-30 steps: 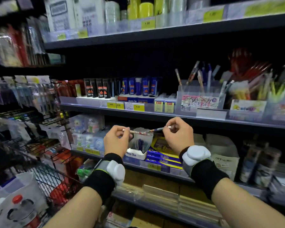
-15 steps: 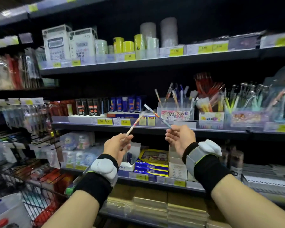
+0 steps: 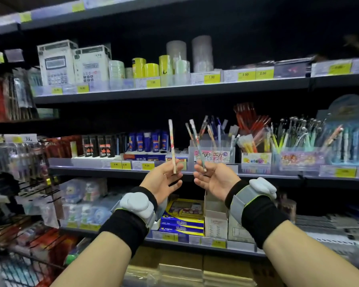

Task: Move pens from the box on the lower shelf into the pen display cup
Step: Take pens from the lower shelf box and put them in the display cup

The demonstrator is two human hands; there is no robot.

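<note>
— Lifting them now: a second ago both pens lay level, low by the box (image 3: 215, 216); now the left hand (image 3: 164, 181) pinches one pen (image 3: 172, 148) upright.

— And the right hand (image 3: 214, 179) pinches another pen (image 3: 197, 146) — just short of the display cup (image 3: 211, 151).

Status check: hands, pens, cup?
Left hand pinches one pen, right hand another. Both upright, short of the cup. Nothing between.

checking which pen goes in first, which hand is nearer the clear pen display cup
Right. The right hand is just below the pen display cup, nearly under it; the left hand is farther off to its left.
</note>
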